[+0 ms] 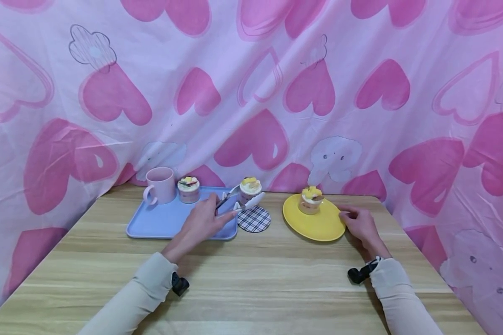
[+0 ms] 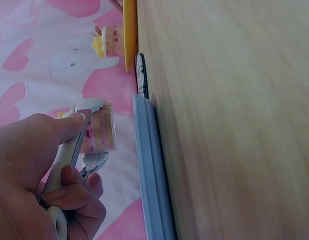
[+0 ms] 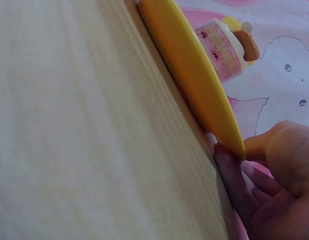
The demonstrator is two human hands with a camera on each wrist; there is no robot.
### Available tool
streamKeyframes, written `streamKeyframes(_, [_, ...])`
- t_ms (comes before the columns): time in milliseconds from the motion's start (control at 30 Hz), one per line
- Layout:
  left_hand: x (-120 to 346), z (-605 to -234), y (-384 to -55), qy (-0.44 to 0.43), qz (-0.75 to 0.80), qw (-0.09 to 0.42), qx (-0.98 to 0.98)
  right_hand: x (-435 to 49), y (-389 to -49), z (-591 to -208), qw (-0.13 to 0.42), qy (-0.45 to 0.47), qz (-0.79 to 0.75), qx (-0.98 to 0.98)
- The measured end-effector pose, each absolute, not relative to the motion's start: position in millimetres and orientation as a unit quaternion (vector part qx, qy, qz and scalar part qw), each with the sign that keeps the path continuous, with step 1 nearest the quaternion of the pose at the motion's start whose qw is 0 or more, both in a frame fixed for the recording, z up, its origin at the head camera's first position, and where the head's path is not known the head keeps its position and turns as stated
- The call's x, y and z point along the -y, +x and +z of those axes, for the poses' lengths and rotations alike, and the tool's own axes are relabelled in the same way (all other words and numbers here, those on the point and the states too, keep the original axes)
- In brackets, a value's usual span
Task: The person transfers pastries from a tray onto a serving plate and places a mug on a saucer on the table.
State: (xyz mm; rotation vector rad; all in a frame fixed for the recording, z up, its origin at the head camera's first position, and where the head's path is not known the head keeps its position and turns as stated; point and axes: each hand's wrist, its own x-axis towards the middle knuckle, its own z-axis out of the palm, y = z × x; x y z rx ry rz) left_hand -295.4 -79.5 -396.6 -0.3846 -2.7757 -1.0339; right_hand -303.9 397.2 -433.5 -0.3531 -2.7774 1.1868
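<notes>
My left hand (image 1: 203, 218) grips a pair of tongs (image 2: 69, 155), white and grey. Between the tong tips a small cake cup (image 1: 250, 187) with yellow topping is clamped; the left wrist view shows it raised above the tray's level. Below it lies a round checked coaster (image 1: 254, 219). At the right, my right hand (image 1: 360, 225) pinches the rim of a yellow plate (image 1: 314, 228), thumb on top and a finger underneath in the right wrist view. A second cake cup (image 1: 310, 201) with yellow topping stands on that plate.
A blue tray (image 1: 163, 223) lies at the left, bearing a pink mug (image 1: 160, 186) and another cake cup (image 1: 188, 190). The coaster sits close against the tray's right edge. A pink heart-print cloth (image 1: 251, 93) hangs behind the wooden table (image 1: 255, 284).
</notes>
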Motion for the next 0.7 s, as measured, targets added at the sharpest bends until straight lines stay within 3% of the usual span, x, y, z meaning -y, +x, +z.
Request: streamKeyframes(700, [49, -397, -304, -0.141, -0.331, 0.074, 0.930, -396, -304, -434, 0.067, -0.105, 0.366, 0.922])
